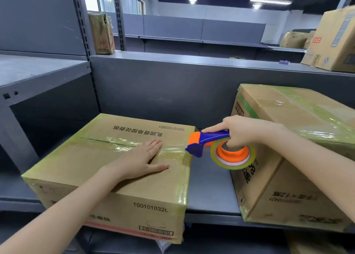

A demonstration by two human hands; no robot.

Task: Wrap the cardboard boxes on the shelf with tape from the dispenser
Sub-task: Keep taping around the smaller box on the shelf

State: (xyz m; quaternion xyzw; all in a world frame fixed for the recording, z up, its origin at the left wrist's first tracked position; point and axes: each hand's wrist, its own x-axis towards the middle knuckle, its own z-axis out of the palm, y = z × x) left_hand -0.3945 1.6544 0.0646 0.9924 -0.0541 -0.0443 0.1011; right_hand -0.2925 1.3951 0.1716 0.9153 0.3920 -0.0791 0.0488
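Two boxes are set on the shelf (209, 192): the low box (80, 163) to the left, the tall box (288, 176) to the right, with a strip of shelf seen between them. The left grip (142, 157) is laid flat on top of the low box. The tape dispenser (211, 142) is held by the right grip (247, 130) over that gap, its head right at the low box's top right edge. Behind and above, a third box (334, 42) is parked at the far right of the upper shelf (192, 60).

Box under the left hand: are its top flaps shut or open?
Shut. The box top lies flat, clear tape runs along its centre seam, and the left hand rests flat on it.
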